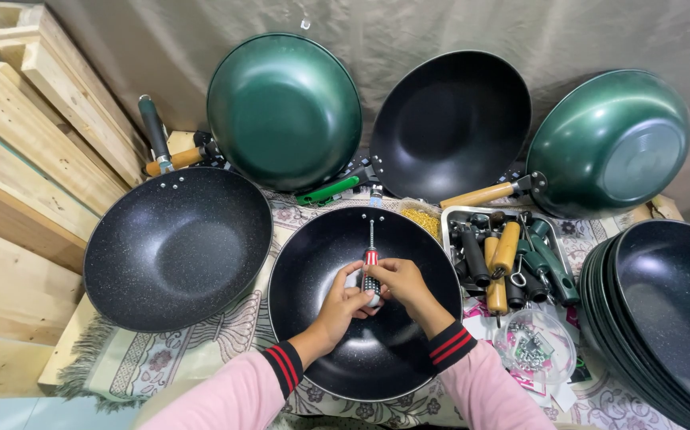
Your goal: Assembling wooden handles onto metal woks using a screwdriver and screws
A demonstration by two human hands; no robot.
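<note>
Head view | your left hand [343, 306] and right hand [399, 280] both grip the screwdriver [370, 259], upright in the black wok [321, 318] | patterned cloth [202, 350] covers the worktop | pale wooden planks [19, 143] left, grey drape [440, 32] behind

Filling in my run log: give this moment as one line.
left hand: on screwdriver | right hand: on screwdriver | tip: at rim of black wok | beside: tray of handles

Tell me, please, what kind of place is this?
Probably a small workshop where handles are fitted to woks. Both hands hold a screwdriver inside a handle-less black wok; a metal tray of loose handles and a stack of bare woks lie nearby.
</note>
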